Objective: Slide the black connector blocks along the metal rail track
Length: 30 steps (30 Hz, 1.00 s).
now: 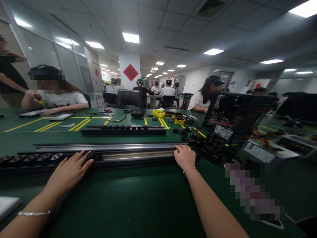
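Across the green table in front of me lies a long black rail (138, 160) with a metallic channel. Several small black parts (41, 159) sit in a row along its left stretch. My left hand (70, 170) reaches over this rail, its thumb and fingers around a small black part (90, 156) in the channel. Curled over the rail's right end is my right hand (185, 157); its fingertips are partly hidden. Directly behind runs a second rail (119, 146) with a shiny surface. Farther back, another black rail (123, 132) carries a row of small parts.
A pile of small black parts (213, 147) lies right of the rails. Beyond it stand an open computer case (229, 115) and a power supply unit (262, 150). Yellow trays (158, 113) and a metal bowl (190, 118) are farther back. Co-workers sit across the table.
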Motion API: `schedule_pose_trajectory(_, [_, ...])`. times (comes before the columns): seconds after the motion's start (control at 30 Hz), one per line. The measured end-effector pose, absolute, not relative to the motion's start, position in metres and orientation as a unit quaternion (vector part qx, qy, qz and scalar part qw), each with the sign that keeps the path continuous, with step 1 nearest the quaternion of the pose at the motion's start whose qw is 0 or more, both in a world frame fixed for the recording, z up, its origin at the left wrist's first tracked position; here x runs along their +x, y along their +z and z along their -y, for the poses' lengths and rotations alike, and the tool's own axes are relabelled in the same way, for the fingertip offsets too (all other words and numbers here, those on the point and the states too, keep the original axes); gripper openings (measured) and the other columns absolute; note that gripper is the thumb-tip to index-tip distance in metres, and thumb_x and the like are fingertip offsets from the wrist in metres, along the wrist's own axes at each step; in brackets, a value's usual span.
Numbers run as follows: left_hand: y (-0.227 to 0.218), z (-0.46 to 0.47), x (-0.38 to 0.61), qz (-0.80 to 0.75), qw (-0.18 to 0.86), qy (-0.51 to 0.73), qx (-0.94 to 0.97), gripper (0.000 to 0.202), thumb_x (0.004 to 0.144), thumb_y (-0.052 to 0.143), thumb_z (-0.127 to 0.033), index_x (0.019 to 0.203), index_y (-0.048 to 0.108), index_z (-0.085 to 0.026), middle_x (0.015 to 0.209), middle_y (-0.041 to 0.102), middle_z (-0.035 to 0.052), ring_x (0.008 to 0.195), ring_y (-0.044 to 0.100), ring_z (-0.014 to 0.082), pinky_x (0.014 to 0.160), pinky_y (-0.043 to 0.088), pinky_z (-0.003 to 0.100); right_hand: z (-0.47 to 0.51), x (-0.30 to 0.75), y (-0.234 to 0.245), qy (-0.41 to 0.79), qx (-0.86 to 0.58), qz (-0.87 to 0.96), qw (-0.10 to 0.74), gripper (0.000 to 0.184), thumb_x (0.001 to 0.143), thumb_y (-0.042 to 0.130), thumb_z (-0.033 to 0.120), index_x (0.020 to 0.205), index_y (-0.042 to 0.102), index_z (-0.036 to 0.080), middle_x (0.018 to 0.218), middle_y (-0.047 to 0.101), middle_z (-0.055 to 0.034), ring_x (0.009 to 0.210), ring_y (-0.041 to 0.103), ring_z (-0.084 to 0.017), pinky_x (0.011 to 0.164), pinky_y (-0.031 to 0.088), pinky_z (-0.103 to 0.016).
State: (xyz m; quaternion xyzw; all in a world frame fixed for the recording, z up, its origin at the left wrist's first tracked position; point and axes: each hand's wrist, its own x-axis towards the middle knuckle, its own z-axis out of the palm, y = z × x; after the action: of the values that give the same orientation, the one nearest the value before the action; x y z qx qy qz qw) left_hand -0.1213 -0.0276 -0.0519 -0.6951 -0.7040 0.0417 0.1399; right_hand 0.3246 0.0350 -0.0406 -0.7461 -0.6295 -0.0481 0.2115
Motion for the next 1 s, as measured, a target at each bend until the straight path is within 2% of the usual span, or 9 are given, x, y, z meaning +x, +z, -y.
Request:
schedule_pose_trajectory(0.43, [-0.055,0.029,-0.114,0.699,0.135,-0.013,-0.702,0.048,0.085,0.025,-0.031,0.118,0.059,-0.026,0.138,0.047,0.0103,0.133,0.031,0.031,0.099,0.028,0.06,-0.035,0.325,-0.041,-0.054,-0.747,0.629,0.207,0.041,0.083,0.037,0.028,0.113,0.063,0.032,0.123,0.059,0.0018,0.117,0.043,-0.019,0.096,0.029,-0.035])
schedule_pose_trajectory(0.6, [-0.05,0.03,-0.106,0.71,0.124,0.007,-0.694,0.048,0.084,0.027,-0.031,0.12,0.058,-0.025,0.142,0.041,0.0096,0.134,0.03,0.0303,0.101,0.027,0.059,-0.035,0.325,-0.041,-0.054,-0.744,0.631,0.214,0.041,0.082,0.037,0.028,0.113,0.064,0.031,0.123,0.059,0.0015,0.116,0.044,-0.02,0.096,0.029,-0.036])
schedule_pose_trajectory(0.8, [-0.046,0.029,-0.101,0.722,0.099,-0.013,-0.685,0.047,0.084,0.028,-0.035,0.119,0.059,-0.024,0.142,0.042,0.0097,0.134,0.03,0.0298,0.101,0.027,0.059,-0.034,0.324,-0.04,-0.054,-0.744,0.632,0.211,0.041,0.082,0.037,0.028,0.113,0.063,0.031,0.123,0.059,0.0017,0.116,0.044,-0.019,0.095,0.029,-0.036])
schedule_pose_trajectory(1.0, [-0.051,0.028,-0.103,0.701,0.128,0.025,-0.701,0.049,0.087,0.023,-0.032,0.122,0.056,-0.025,0.142,0.042,0.0101,0.136,0.026,0.0298,0.099,0.027,0.062,-0.034,0.325,-0.04,-0.055,-0.742,0.634,0.21,0.041,0.083,0.036,0.028,0.114,0.063,0.031,0.123,0.059,0.0018,0.117,0.044,-0.019,0.095,0.029,-0.036])
